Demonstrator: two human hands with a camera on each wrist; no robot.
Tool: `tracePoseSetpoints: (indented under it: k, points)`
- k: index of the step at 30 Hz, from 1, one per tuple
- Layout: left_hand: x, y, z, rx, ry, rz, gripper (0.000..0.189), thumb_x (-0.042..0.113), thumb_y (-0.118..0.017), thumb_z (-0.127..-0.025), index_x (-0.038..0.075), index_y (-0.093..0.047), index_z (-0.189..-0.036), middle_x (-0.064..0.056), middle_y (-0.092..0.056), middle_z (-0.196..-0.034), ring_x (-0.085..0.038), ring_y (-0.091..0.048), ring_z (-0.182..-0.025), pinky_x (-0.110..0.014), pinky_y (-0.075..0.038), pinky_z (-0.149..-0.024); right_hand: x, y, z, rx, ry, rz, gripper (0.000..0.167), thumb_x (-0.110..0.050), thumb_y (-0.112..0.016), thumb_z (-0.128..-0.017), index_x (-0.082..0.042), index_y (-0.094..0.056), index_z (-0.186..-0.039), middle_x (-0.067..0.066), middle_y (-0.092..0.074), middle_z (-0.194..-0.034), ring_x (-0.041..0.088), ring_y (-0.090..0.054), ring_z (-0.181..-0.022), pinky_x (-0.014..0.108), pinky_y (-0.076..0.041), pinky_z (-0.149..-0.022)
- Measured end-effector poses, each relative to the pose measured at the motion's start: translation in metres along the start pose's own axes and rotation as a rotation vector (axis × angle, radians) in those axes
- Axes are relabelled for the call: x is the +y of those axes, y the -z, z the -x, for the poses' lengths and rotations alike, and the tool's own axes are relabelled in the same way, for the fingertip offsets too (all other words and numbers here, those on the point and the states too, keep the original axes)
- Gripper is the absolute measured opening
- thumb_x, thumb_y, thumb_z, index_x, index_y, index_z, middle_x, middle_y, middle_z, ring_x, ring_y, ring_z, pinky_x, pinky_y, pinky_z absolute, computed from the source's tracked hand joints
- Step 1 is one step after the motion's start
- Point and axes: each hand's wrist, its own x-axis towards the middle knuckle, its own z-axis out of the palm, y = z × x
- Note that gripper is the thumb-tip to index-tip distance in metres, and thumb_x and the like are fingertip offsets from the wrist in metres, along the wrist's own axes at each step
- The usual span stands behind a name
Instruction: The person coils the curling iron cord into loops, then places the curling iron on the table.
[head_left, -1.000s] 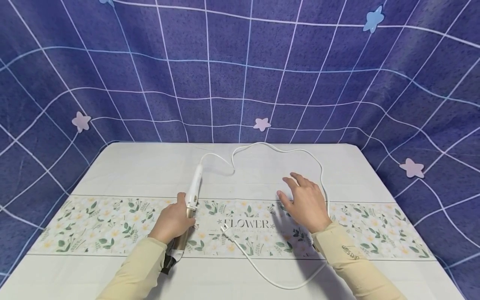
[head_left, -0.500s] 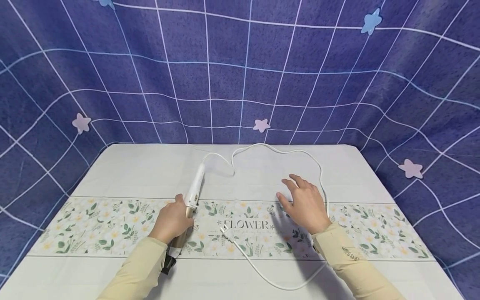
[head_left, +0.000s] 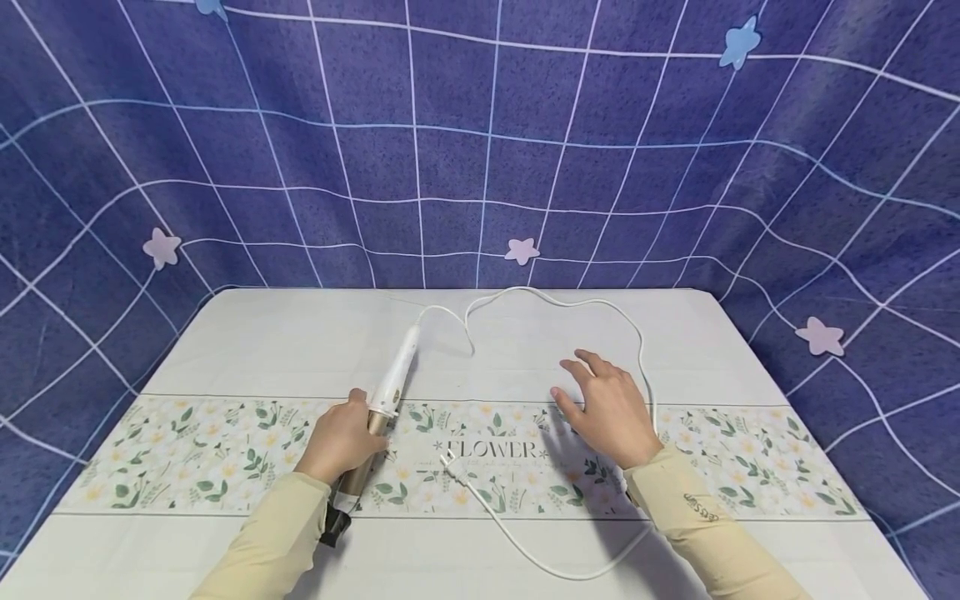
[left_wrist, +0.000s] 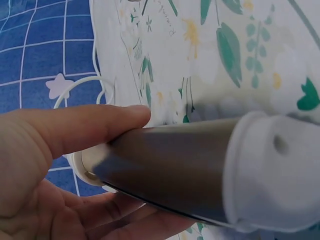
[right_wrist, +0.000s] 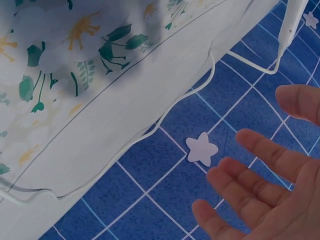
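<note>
A hair curling iron [head_left: 396,377] with a white handle and a gold barrel [left_wrist: 175,167] slants across the left part of the table, handle end away from me. My left hand [head_left: 341,437] grips it round the barrel, thumb on one side and fingers on the other. A white end piece [left_wrist: 275,170] caps the barrel in the left wrist view. From the handle a white cord [head_left: 573,302] runs along the far edge and down the right side. Its plug [head_left: 453,467] lies near the middle. My right hand [head_left: 611,412] hovers above the table at right, fingers spread, holding nothing.
A white tablecloth [head_left: 247,350] with a flowered band covers the table. Behind and beside it hangs a blue grid-patterned curtain [head_left: 450,167] with star shapes. Something black [head_left: 335,525] shows by the left cuff; I cannot tell what it is.
The curling iron's handle end has swung slightly to the right, and the cord near it has shifted along. My left hand keeps its grip; the right hand has barely moved.
</note>
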Motion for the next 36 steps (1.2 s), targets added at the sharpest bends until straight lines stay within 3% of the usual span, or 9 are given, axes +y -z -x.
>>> tracePoseSetpoints:
  k: [10,14,21,28,36]
  points:
    - [0.0025,0.0075,-0.0022,-0.086,0.029,0.097,0.067,0.004,-0.076,-0.083,-0.016,-0.03,-0.127,-0.02,-0.06,-0.08,-0.027,-0.061,-0.063,-0.043,-0.053,-0.059,-0.0001,0.0004,0.0005,-0.015,0.011,-0.002,0.042,-0.026,-0.072,-0.094,0.001,-0.067,-0.127,0.025,-0.06,-0.135,0.046,-0.062,-0.115,0.059,-0.047,-0.096]
    - [0.0033,0.0078,-0.0035,-0.067,0.032,0.083,0.067,0.003,-0.078,-0.08,-0.015,-0.032,-0.126,-0.02,-0.06,-0.081,-0.028,-0.06,-0.064,-0.043,-0.053,-0.059,-0.0001,0.0002,0.0003,-0.017,0.017,0.002,0.042,-0.026,-0.072,-0.094,0.001,-0.067,-0.127,0.025,-0.06,-0.135,0.044,-0.062,-0.116,0.059,-0.047,-0.096]
    - [0.0021,0.0073,-0.003,-0.043,0.007,0.052,0.083,0.005,-0.083,-0.076,-0.013,-0.033,-0.14,-0.019,-0.064,-0.084,-0.027,-0.062,-0.067,-0.044,-0.053,-0.061,0.0008,0.0013,0.0011,-0.009,0.02,0.006,0.043,-0.026,-0.073,-0.094,0.0,-0.067,-0.127,0.024,-0.06,-0.135,0.045,-0.063,-0.113,0.058,-0.048,-0.095]
    - [-0.001,0.0071,-0.0047,0.029,-0.022,0.003,0.071,0.015,-0.082,-0.075,-0.007,-0.045,-0.132,-0.01,-0.06,-0.074,-0.024,-0.058,-0.058,-0.039,-0.048,-0.051,0.0012,0.0029,0.0017,-0.017,0.029,-0.007,0.043,-0.026,-0.072,-0.094,0.001,-0.067,-0.127,0.026,-0.06,-0.134,0.045,-0.063,-0.113,0.058,-0.048,-0.095]
    - [0.0001,0.0086,-0.0047,0.02,-0.024,0.051,0.068,0.012,-0.081,-0.076,-0.002,-0.048,-0.133,-0.012,-0.066,-0.082,-0.024,-0.06,-0.062,-0.039,-0.05,-0.054,0.0019,0.0022,0.0006,-0.024,0.023,-0.012,0.042,-0.026,-0.072,-0.095,0.0,-0.067,-0.127,0.025,-0.06,-0.134,0.045,-0.063,-0.113,0.058,-0.048,-0.095]
